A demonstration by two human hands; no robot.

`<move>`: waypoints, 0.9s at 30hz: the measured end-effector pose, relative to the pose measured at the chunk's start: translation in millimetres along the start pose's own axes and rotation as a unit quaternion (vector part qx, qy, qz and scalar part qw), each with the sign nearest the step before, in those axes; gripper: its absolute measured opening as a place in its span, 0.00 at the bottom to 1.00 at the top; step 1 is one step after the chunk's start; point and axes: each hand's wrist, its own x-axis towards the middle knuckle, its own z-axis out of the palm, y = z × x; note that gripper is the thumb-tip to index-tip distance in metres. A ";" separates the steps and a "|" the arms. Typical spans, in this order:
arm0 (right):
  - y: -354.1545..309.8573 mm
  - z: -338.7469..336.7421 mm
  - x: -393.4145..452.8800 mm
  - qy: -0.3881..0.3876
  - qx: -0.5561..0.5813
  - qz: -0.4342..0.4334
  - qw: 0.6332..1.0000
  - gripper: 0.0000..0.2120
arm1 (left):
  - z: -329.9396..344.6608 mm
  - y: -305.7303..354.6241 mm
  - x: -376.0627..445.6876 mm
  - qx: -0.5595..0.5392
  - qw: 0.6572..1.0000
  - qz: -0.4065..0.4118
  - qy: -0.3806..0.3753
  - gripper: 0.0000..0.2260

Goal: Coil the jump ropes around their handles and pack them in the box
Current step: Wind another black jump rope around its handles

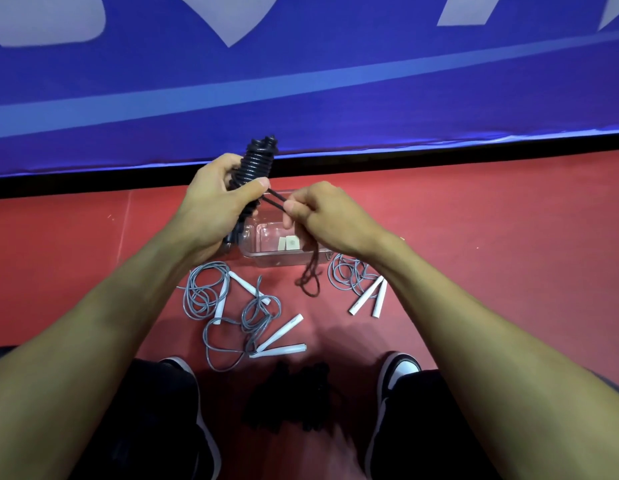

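Note:
My left hand (pixel 211 202) grips the black handles of a jump rope (pixel 257 161), held upright with black rope coiled round their upper part. My right hand (pixel 315 211) pinches a doubled strand of the same black rope (pixel 309 280), stretched from the handles, and its loose end dangles below the hand. Under my hands stands a clear plastic box (pixel 283 258) on the red floor, with two small pale tags in it. Three grey ropes with white handles lie loose: one at the left (pixel 205 296), one in the middle (pixel 266 327), one at the right (pixel 361 285).
A blue banner (pixel 301 81) stands as a wall behind the box, with a black strip at its foot. My legs and black-and-white shoes (pixel 398 372) frame the ropes. A dark, blurred bundle (pixel 290 393) lies between my feet.

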 end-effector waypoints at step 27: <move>3.7 2.6 2.8 0.038 0.036 0.027 0.998 0.18 | 1.7 4.0 -5.1 -0.059 0.990 -0.059 -0.113 0.10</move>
